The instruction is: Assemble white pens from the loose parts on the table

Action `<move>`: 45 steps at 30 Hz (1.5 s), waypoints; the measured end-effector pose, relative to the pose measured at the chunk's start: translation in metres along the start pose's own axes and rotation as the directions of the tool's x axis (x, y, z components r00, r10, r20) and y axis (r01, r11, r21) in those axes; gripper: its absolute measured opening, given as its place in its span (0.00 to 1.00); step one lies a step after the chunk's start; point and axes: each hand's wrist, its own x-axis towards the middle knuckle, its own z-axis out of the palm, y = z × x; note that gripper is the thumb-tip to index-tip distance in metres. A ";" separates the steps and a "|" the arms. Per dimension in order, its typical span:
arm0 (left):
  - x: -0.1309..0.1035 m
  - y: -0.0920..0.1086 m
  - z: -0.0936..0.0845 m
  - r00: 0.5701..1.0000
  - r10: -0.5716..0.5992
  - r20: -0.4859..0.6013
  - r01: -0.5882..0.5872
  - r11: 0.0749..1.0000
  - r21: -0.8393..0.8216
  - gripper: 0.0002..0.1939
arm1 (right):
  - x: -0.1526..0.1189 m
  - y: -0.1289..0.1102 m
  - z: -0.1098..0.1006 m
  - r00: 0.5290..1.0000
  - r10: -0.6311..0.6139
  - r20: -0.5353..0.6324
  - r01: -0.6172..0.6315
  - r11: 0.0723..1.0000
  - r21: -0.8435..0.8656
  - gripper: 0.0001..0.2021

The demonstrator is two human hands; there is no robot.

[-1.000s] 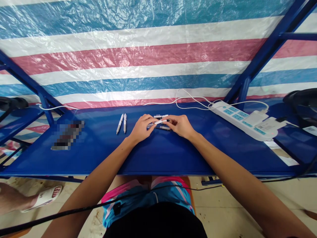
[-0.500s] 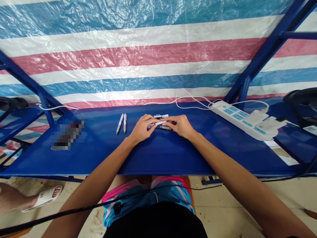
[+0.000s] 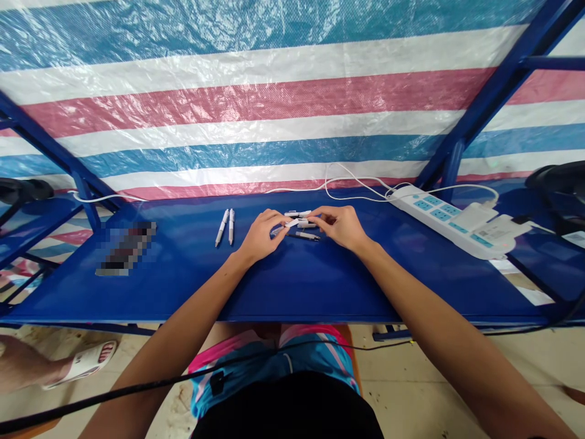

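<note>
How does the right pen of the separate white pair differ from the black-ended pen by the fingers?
Colour: the pair's right pen is white and grey; the black-ended pen has a long black section. Pose: the pair's right pen lies roughly front to back, the black-ended pen crosswise. Both lie on the blue table.

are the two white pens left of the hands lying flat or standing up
Lying flat: the two white pens show their full lengths along the blue table.
</note>
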 end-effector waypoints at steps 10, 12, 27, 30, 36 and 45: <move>0.000 -0.009 0.001 0.985 -0.085 -0.152 0.076 0.995 -0.065 0.08 | 0.001 0.003 -0.003 0.994 -0.008 0.105 0.015 0.998 -0.067 0.18; 0.000 -0.009 0.000 0.984 -0.093 -0.155 0.082 0.994 -0.071 0.08 | 0.001 0.004 -0.003 0.991 -0.014 0.130 0.025 0.996 -0.087 0.14; 0.000 -0.009 0.001 0.979 -0.116 -0.166 0.102 0.991 -0.091 0.07 | 0.002 -0.005 -0.007 0.960 0.085 0.268 -0.016 0.969 -0.248 0.06; 0.000 -0.008 0.001 0.978 -0.101 -0.181 0.084 0.991 -0.101 0.07 | 0.002 -0.006 -0.008 0.957 0.089 0.276 -0.013 0.964 -0.266 0.08; 0.000 -0.009 0.001 0.979 -0.097 -0.177 0.080 0.992 -0.100 0.07 | 0.001 -0.007 -0.007 0.949 0.070 0.309 0.013 0.965 -0.261 0.07; 0.000 -0.010 0.001 0.979 -0.114 -0.167 0.099 0.990 -0.097 0.07 | 0.001 -0.017 -0.006 0.906 0.141 0.399 0.038 0.912 -0.409 0.04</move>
